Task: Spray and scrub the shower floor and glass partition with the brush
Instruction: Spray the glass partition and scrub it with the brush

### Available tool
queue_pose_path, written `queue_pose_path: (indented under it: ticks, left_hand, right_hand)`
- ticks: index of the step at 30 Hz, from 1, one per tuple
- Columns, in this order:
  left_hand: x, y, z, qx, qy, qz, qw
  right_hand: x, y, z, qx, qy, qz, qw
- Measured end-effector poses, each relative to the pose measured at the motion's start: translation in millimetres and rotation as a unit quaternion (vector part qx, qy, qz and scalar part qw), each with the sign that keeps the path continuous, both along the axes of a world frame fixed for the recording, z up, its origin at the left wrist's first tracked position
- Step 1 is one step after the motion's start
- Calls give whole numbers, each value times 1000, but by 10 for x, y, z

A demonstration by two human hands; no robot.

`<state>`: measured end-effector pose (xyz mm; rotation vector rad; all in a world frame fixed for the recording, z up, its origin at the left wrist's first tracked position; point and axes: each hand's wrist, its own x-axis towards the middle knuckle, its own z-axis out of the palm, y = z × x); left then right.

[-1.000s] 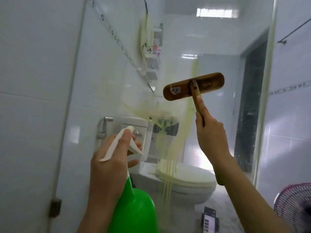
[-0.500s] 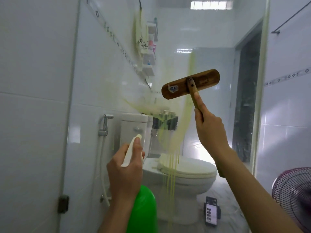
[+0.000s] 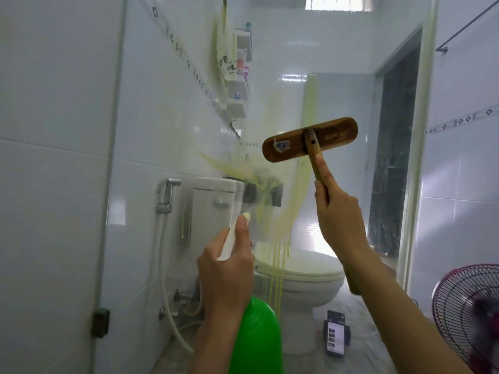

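Head view: the wooden brush (image 3: 310, 140), probably stiff and light, faces the slick, soap-streaked glass partition (image 3: 272, 76) above the toilet (image 3: 305, 271). The right hand (image 3: 340, 214) curls its fingers round the handle, near the head, for firm pressure. The left hand (image 3: 226, 268) grips the green spray bottle (image 3: 256, 336).

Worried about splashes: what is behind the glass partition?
A toilet, its tank, a bidet sprayer and a phone show through. Green streaks blur the dark thing beside the tank.

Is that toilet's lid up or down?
Down. Seen through the streaked glass partition, the toilet lid lies flat over the bowl, not leaning back against the tank.
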<state>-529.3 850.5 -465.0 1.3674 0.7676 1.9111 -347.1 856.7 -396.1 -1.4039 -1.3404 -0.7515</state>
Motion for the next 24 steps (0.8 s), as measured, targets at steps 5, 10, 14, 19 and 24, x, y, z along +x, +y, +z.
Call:
queue_pose_path:
  ticks: [5, 10, 14, 19, 24]
  left_hand:
    - [-59, 27, 9, 22, 3, -17, 1000]
    - [-180, 101, -6, 11, 33, 4, 999]
    - [-371, 123, 38, -6, 21, -2, 1000]
    - [-594, 210, 33, -5, 37, 4, 999]
    - [-680, 221, 25, 0, 71, 25, 997]
  right_hand:
    - [-48, -180, -773, -61, 23, -33, 997]
    - [-248, 124, 56, -17, -21, -7, 1000]
    - [-238, 113, -255, -33, 1, 8, 999]
    - [-310, -204, -1184, -117, 43, -3, 992]
    - [-544, 247, -178, -50, -43, 23, 998]
